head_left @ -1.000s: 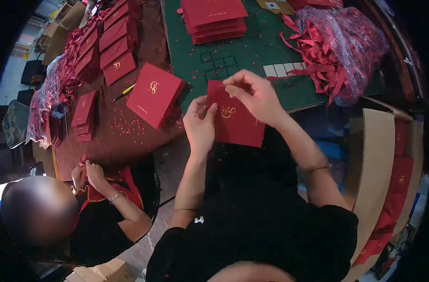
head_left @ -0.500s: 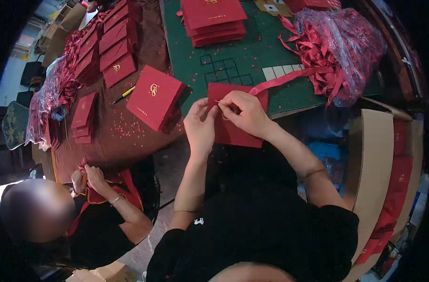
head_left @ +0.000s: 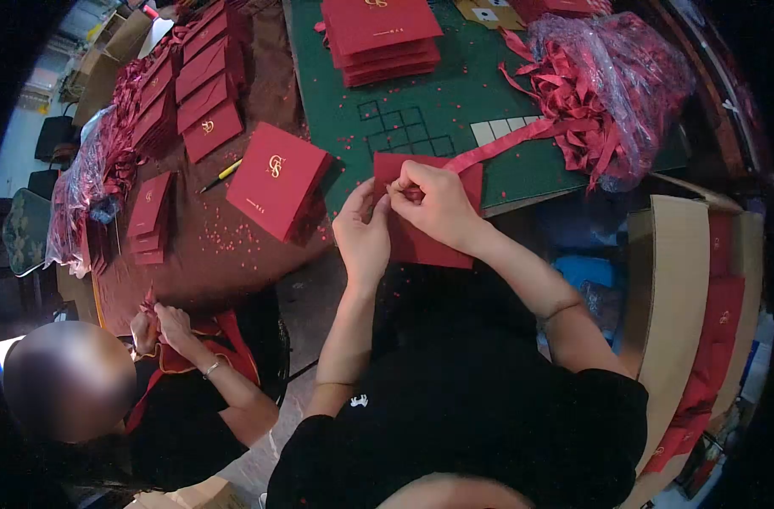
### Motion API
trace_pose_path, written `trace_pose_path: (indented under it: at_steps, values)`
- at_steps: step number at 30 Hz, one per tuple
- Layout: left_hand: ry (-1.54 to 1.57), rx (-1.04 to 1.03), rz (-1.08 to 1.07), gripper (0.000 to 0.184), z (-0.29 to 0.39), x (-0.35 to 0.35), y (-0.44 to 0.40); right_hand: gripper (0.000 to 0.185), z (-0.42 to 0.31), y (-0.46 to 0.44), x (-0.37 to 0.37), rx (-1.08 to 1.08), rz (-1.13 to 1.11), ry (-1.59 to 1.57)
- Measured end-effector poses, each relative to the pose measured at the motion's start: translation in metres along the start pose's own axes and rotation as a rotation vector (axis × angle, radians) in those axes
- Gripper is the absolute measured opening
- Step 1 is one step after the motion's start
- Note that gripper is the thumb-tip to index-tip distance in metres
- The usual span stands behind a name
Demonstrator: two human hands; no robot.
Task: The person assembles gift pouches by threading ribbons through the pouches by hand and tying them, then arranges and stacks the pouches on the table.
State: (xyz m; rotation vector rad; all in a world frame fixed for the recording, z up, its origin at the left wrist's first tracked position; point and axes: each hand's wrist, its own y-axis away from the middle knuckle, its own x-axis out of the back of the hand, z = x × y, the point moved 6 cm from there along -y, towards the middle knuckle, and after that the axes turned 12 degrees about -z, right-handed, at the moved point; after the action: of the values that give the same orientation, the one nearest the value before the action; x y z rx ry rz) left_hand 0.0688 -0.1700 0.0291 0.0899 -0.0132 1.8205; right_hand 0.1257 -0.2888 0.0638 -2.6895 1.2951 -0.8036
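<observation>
A flat red paper bag [head_left: 429,248] lies at the front edge of the green mat, under both hands. My left hand [head_left: 361,237] is closed at the bag's left edge, thumb towards the right fingers. Over the bag's upper part, my right hand [head_left: 440,199] is closed in a pinch, with a bit of red showing between its fingers. A red ribbon [head_left: 505,146] runs from a ribbon bundle [head_left: 573,119] in clear plastic to behind my right hand. The fingertips of both hands almost meet. What lies exactly between them is partly hidden.
A stack of red bags [head_left: 382,42] stands on the green mat [head_left: 336,110]. Left of it are a red bag with gold lettering [head_left: 276,182], a yellow pen [head_left: 221,176] and more stacks. A co-worker's hands [head_left: 162,327] work at lower left. A cardboard box [head_left: 679,314] stands right.
My right fingers have curled in closer to the left thumb, and the thin pale sliver at their tips no longer shows. The co-worker's hands have shifted slightly.
</observation>
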Motion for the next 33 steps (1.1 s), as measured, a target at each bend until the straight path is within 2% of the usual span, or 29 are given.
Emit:
trace_pose_path:
  at_steps: [5,7,13,14,17,18,19,22,24,27,28,29,30,31,32,33]
  values:
    - [0.006,-0.020,0.007,0.030,-0.002,-0.001,0.002,0.016,0.001,-0.001,0.000,-0.010,0.031,-0.019]
    - [-0.039,-0.070,0.006,0.031,0.003,-0.002,0.003,0.017,0.006,-0.004,-0.001,-0.148,-0.033,-0.087]
    - [-0.176,-0.134,0.040,0.032,0.014,-0.005,0.008,0.015,0.020,-0.014,0.000,-0.305,-0.136,-0.315]
    - [-0.179,-0.131,0.039,0.032,0.012,-0.004,0.010,0.013,0.020,-0.016,0.000,-0.288,-0.145,-0.189]
    - [-0.200,-0.114,0.058,0.033,0.009,-0.006,0.008,0.012,0.023,-0.017,-0.003,-0.238,-0.154,-0.187]
    - [-0.198,-0.119,0.059,0.033,0.011,-0.007,0.006,0.015,0.010,-0.017,0.001,-0.102,-0.103,-0.072]
    - [-0.004,-0.054,0.052,0.034,0.006,-0.007,0.004,0.015,0.007,-0.017,0.002,-0.100,-0.103,-0.071]
    - [0.498,0.058,-0.008,0.035,-0.010,-0.012,0.000,0.017,-0.019,-0.016,0.019,0.152,0.073,0.424]
    - [0.800,0.133,-0.111,0.034,0.000,-0.025,0.002,0.017,-0.004,-0.014,0.029,0.143,0.022,0.337]
    - [0.108,0.025,-0.214,0.035,0.002,-0.029,-0.002,0.018,0.023,-0.009,0.037,0.076,-0.058,0.193]
    - [0.111,0.022,-0.218,0.035,0.005,-0.027,-0.002,0.017,0.035,-0.008,0.034,0.047,-0.101,0.041]
    - [-0.376,-0.123,-0.178,0.034,0.022,-0.024,-0.001,0.016,0.044,-0.005,0.032,0.016,-0.145,-0.113]
    - [-0.864,-0.268,-0.128,0.033,0.035,-0.028,0.002,0.015,0.044,-0.005,0.032,-0.012,-0.170,-0.118]
    - [-0.857,-0.405,-0.072,0.027,0.039,-0.028,0.000,0.015,0.044,-0.004,0.032,-0.015,-0.169,-0.117]
    - [-0.856,-0.406,-0.077,0.027,0.037,-0.027,-0.006,0.012,0.045,-0.004,0.031,-0.023,-0.179,-0.129]
    - [-0.920,-0.527,-0.102,0.025,0.041,-0.028,-0.010,0.008,0.046,-0.003,0.031,-0.029,-0.187,-0.140]
